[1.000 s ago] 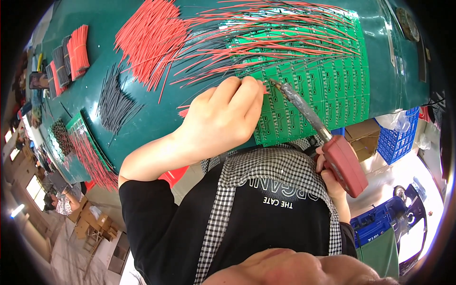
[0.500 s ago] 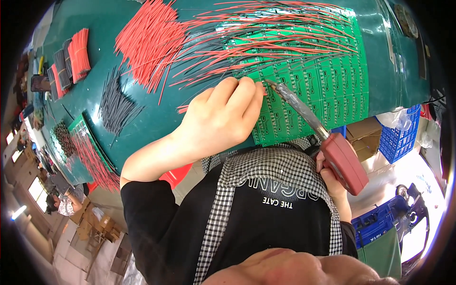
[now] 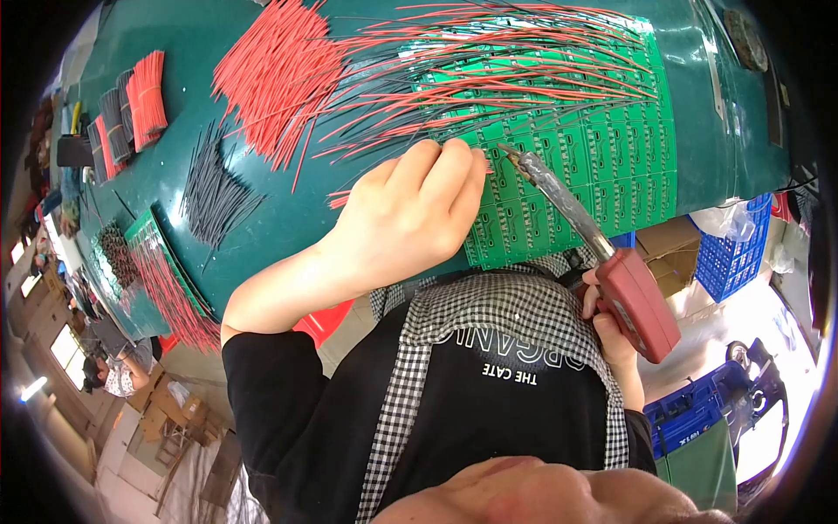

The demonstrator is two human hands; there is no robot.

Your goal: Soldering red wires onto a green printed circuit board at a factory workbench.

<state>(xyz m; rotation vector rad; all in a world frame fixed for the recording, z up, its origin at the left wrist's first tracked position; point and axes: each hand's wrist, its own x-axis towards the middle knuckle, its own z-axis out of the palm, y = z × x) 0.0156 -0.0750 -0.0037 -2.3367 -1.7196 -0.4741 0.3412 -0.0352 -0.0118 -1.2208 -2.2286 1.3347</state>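
My left hand (image 3: 410,214) is closed over the near left part of a large green circuit board panel (image 3: 628,166). Red wire (image 3: 339,200) pokes out on the left side of that hand, and a bit of red shows by its fingertips; the pinch itself is hidden. My right hand (image 3: 608,323) grips the red handle of a soldering gun (image 3: 642,301). Its dark metal barrel slants up and left, with the thin tip just right of my left fingertips, above the panel. Many red and black wires (image 3: 524,79) lie across the panel's far part.
On the green table (image 3: 297,218) lie a heap of red wires (image 3: 275,79), a smaller black heap (image 3: 216,192) and tied bundles (image 3: 147,100). A wired board (image 3: 170,262) sits at the left edge. A blue crate (image 3: 738,249) stands right, below the table.
The soldering gun has shifted slightly to the right, so its tip is a little farther from my left fingertips. My left hand has barely moved.
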